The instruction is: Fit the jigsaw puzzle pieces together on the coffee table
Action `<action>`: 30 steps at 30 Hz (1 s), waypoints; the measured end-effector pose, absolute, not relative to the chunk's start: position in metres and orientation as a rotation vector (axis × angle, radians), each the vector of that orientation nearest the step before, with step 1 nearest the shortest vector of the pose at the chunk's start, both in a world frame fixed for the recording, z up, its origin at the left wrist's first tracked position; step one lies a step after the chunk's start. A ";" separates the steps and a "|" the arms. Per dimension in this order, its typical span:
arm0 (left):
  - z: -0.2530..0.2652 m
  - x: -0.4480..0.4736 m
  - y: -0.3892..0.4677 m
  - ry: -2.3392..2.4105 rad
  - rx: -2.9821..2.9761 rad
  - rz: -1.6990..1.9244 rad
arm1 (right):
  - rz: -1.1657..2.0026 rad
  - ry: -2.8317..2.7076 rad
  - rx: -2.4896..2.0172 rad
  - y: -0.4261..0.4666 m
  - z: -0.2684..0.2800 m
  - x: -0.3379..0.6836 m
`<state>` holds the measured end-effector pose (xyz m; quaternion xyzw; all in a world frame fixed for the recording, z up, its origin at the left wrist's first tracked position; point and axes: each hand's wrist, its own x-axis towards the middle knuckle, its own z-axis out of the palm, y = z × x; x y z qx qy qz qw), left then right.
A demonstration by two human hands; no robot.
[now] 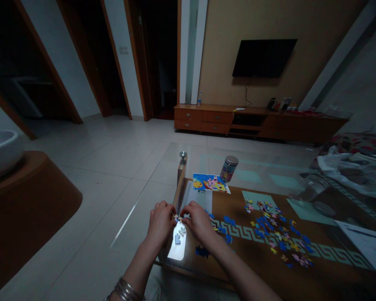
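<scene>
Left hand (161, 221): fingers pinched on small multicoloured jigsaw pieces (177, 218), near the worktop's near-left corner.
Right hand (198, 220): thumb and forefinger closed on the same pieces, opposite the left.
Worktop (227, 204): clear glass and brown wood, greenish key-pattern band.
Loose grey jigsaw pieces (177, 239): two, on a bright white round-cornered patch (176, 252), just below the fingertips.
Blue, yellow and pink piece heap (266, 221): scattered, right of the right hand.
Printed blue cartoon picture sheet (203, 182): flat, beyond the hands.
Silver-lidded cylindrical printed tin (228, 169): upright, beside the sheet.
</scene>
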<state>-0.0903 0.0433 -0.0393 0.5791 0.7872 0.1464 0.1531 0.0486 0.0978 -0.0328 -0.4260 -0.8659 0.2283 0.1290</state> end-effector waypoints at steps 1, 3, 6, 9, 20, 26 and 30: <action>-0.039 -0.090 0.043 2.256 1.662 0.431 | 0.669 -2.525 -1.229 0.099 -0.033 0.049; -0.038 -0.090 0.043 2.255 1.667 0.447 | 0.686 -2.533 -1.200 0.101 -0.035 0.050; -0.038 -0.090 0.043 2.254 1.664 0.456 | 0.732 -2.525 -1.157 0.103 -0.038 0.050; -0.040 -0.092 0.044 2.248 1.659 0.454 | 0.767 -2.504 -1.164 0.104 -0.038 0.050; -0.039 -0.090 0.044 2.262 1.668 0.451 | 0.633 -2.511 -1.289 0.095 -0.033 0.049; -0.040 -0.091 0.043 2.261 1.674 0.452 | 0.701 -2.519 -1.224 0.096 -0.030 0.050; -0.038 -0.090 0.042 2.260 1.674 0.467 | 0.734 -2.529 -1.192 0.098 -0.031 0.049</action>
